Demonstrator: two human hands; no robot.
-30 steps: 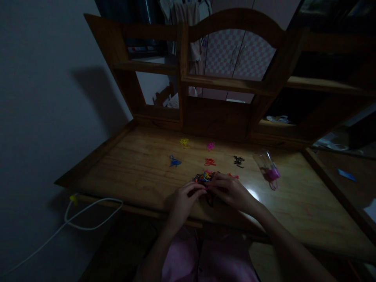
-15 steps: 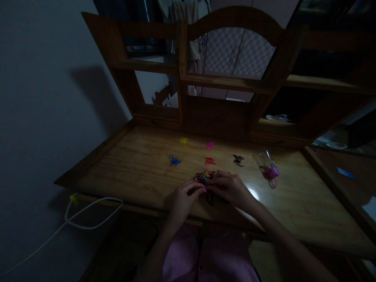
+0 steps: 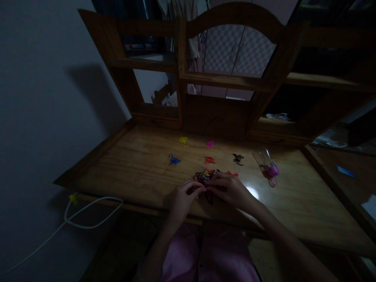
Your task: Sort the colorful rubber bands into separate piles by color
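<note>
A mixed heap of small coloured rubber bands (image 3: 207,174) lies at the desk's near side, partly hidden by my hands. My left hand (image 3: 185,196) pinches a pink rubber band (image 3: 205,187) between thumb and fingertips at the heap's front edge. Facing it, my right hand (image 3: 230,188) pinches the same band, fingertips almost meeting the left ones. Beyond the heap lie sorted little piles: blue bands (image 3: 174,159), yellow bands (image 3: 183,141), pink bands (image 3: 210,144), red bands (image 3: 209,160) and black bands (image 3: 238,158).
On the right of the wooden desk (image 3: 132,168) lies a clear bottle (image 3: 263,157) with a purple cap and loop. A wooden shelf unit (image 3: 217,80) rises along the back. A white cable (image 3: 88,227) hangs by the left front edge.
Both hands stay at the heap with the pink band between their fingertips, shifting only slightly. The right fingers have moved a little, showing more red bands behind them. The piles are unchanged.
</note>
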